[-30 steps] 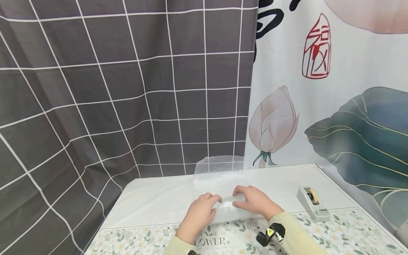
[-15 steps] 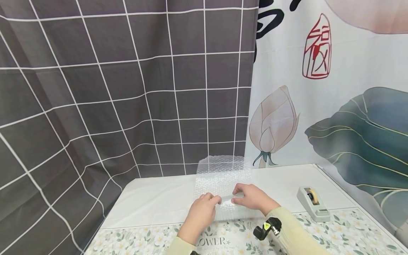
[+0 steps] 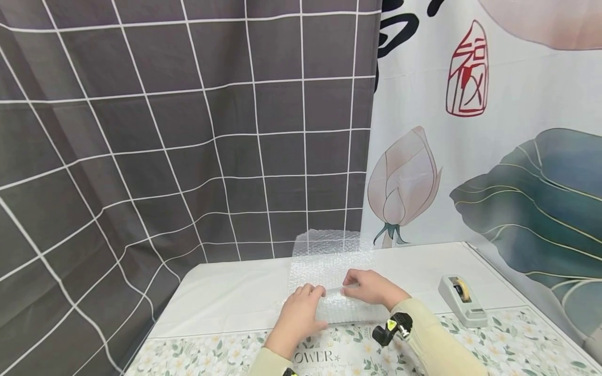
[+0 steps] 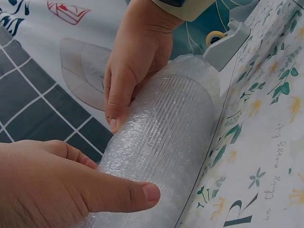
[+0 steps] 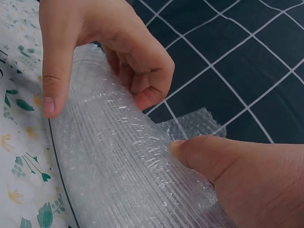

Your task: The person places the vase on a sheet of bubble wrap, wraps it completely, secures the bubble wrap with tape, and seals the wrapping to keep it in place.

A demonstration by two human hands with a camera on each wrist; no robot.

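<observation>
A sheet of clear bubble wrap lies on the white table, its far part reaching past the back edge. Its near part is rolled round a ribbed clear cylinder, whose kind I cannot tell through the wrap. My left hand grips the left end of the roll, thumb over the near side, fingers curled behind. At the right, my right hand pinches the wrap along the top of the roll. The right thumb presses the wrap in the right wrist view; its other fingers are mostly hidden there.
A tape dispenser with a yellow roll stands on the table to the right. A floral mat covers the near part. Behind hang a dark grid curtain and a white printed one.
The left thumb has come down and toward me, spreading from the fingers over the roll. My right hand has moved slightly left and away. The bubble wrap has shifted a little right.
</observation>
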